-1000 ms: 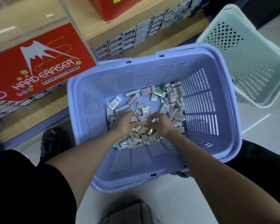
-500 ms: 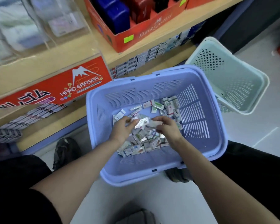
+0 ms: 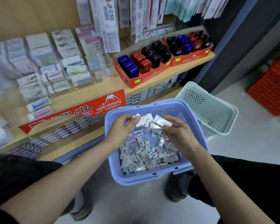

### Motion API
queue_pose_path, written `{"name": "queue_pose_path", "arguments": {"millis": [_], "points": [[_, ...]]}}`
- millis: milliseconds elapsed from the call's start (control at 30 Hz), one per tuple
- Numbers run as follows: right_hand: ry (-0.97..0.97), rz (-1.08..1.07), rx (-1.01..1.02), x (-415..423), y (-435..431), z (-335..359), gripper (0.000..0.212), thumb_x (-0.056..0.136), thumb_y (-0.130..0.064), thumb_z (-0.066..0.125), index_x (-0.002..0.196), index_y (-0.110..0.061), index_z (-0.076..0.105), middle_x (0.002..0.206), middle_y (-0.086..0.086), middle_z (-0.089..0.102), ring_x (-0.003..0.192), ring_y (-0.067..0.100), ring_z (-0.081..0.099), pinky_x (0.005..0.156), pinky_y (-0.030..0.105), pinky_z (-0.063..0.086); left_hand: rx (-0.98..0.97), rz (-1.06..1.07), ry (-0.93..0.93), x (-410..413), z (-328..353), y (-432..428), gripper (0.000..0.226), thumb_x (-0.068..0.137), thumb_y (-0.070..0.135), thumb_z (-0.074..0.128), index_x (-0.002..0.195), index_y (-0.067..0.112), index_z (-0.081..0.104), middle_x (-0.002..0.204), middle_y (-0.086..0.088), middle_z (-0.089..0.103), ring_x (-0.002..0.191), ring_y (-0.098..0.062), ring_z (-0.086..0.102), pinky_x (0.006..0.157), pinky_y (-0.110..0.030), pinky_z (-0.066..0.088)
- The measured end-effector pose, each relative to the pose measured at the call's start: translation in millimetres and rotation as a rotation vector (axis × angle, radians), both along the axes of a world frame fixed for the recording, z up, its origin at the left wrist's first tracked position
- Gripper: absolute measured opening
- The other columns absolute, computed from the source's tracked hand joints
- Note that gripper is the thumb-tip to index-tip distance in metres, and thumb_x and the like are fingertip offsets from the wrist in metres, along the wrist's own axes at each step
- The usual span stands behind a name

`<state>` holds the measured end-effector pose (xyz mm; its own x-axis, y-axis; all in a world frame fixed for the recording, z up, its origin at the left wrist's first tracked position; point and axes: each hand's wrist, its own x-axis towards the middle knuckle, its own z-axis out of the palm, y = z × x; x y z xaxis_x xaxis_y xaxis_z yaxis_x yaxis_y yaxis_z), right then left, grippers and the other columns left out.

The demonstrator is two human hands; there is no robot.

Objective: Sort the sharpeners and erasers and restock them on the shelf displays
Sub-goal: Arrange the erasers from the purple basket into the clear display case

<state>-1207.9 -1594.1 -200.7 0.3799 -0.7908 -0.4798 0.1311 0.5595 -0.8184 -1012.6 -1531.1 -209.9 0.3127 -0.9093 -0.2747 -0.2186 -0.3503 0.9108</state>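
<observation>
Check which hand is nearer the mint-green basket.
Right. The right hand, pinching small packets, is over the purple basket's side nearest the mint-green basket; the left hand, also holding packets, is over the opposite side, toward the shelf.

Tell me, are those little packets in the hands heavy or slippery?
The left hand and right hand pinch several packets at once, so probably light. Shiny wrappers suggest they may slip. Flat shapes, so unlikely to roll.
</observation>
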Motion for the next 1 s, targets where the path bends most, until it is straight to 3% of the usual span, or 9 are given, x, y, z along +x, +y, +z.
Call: {"name": "queue_pose_path", "arguments": {"millis": [67, 167, 267, 433, 533, 633, 733, 833, 1000], "points": [[-0.022, 0.031, -0.055, 7, 5, 26, 0.031, 0.088, 0.014, 0.048, 0.107, -0.006, 0.063, 0.097, 0.014, 0.06, 0.078, 0.02, 0.054, 0.065, 0.023, 0.046, -0.052, 0.007, -0.016, 7, 22, 3, 0.033, 0.091, 0.038, 0.055, 0.099, 0.007, 0.062, 0.097, -0.001, 0.065, 0.093, -0.01, 0.058, 0.086, -0.028, 0.042], [-0.094, 0.075, -0.122, 20, 12, 56, 0.03, 0.087, 0.01, 0.052, 0.111, -0.004, 0.061, 0.1, 0.011, 0.064, 0.083, 0.019, 0.058, 0.068, 0.023, 0.048, -0.114, 0.027, -0.04, 21, 55, 10, 0.022, 0.091, 0.037, 0.055, 0.091, 0.016, 0.06, 0.088, 0.009, 0.062, 0.086, -0.002, 0.055, 0.081, -0.026, 0.039], [-0.138, 0.094, -0.155, 42, 20, 79, 0.03, 0.087, 0.006, 0.054, 0.116, -0.002, 0.06, 0.098, 0.01, 0.065, 0.082, 0.017, 0.06, 0.066, 0.021, 0.049, -0.18, 0.083, -0.052, 40, 82, 20, 0.025, 0.09, 0.037, 0.056, 0.091, 0.013, 0.062, 0.081, 0.008, 0.061, 0.08, -0.004, 0.055, 0.079, -0.026, 0.037], [-0.175, 0.165, -0.236, 93, 31, 108, 0.017, 0.091, 0.0, 0.052, 0.104, -0.007, 0.061, 0.093, 0.004, 0.067, 0.08, 0.014, 0.062, 0.068, 0.021, 0.052, -0.242, 0.183, -0.023, 79, 118, 41, 0.019, 0.09, 0.038, 0.054, 0.087, 0.021, 0.062, 0.081, 0.008, 0.063, 0.075, 0.0, 0.059, 0.072, -0.015, 0.044], [-0.193, 0.194, -0.282, 128, 34, 118, 0.019, 0.092, 0.0, 0.05, 0.107, -0.006, 0.06, 0.095, 0.006, 0.067, 0.083, 0.018, 0.064, 0.072, 0.024, 0.054, -0.26, 0.268, -0.027, 106, 130, 49, 0.021, 0.089, 0.04, 0.054, 0.079, 0.022, 0.06, 0.075, 0.006, 0.061, 0.072, -0.007, 0.056, 0.07, -0.022, 0.042], [-0.177, 0.21, -0.278, 159, 34, 121, 0.023, 0.095, -0.002, 0.047, 0.116, -0.004, 0.057, 0.1, 0.01, 0.063, 0.083, 0.02, 0.059, 0.067, 0.026, 0.049, -0.269, 0.333, -0.017, 132, 138, 56, 0.024, 0.09, 0.039, 0.054, 0.077, 0.02, 0.061, 0.073, 0.003, 0.059, 0.071, -0.007, 0.053, 0.071, -0.021, 0.04], [-0.141, 0.187, -0.24, 181, 32, 117, 0.021, 0.096, -0.002, 0.046, 0.108, -0.013, 0.059, 0.089, 0.003, 0.065, 0.073, 0.013, 0.06, 0.06, 0.024, 0.042, -0.276, 0.418, -0.011, 159, 140, 61, 0.024, 0.089, 0.042, 0.054, 0.079, 0.021, 0.06, 0.077, 0.002, 0.058, 0.073, -0.011, 0.052, 0.068, -0.023, 0.041], [-0.072, 0.14, -0.187, 198, 23, 111, 0.018, 0.092, -0.001, 0.052, 0.105, -0.013, 0.055, 0.089, 0.006, 0.064, 0.069, 0.016, 0.057, 0.06, 0.029, 0.036, -0.297, 0.537, 0.022, 184, 138, 65, 0.024, 0.09, 0.038, 0.054, 0.079, 0.017, 0.059, 0.076, 0.004, 0.058, 0.072, -0.007, 0.051, 0.065, -0.014, 0.041], [0.126, 0.258, -0.424, 223, 2, 111, 0.015, 0.09, -0.004, 0.059, 0.1, -0.014, 0.057, 0.074, -0.003, 0.065, 0.055, 0.001, 0.056, 0.046, 0.014, 0.037, -0.248, 0.569, -0.049, 213, 134, 67, 0.029, 0.089, 0.042, 0.053, 0.093, 0.014, 0.063, 0.082, 0.008, 0.061, 0.074, 0.0, 0.053, 0.063, -0.015, 0.037]]}}
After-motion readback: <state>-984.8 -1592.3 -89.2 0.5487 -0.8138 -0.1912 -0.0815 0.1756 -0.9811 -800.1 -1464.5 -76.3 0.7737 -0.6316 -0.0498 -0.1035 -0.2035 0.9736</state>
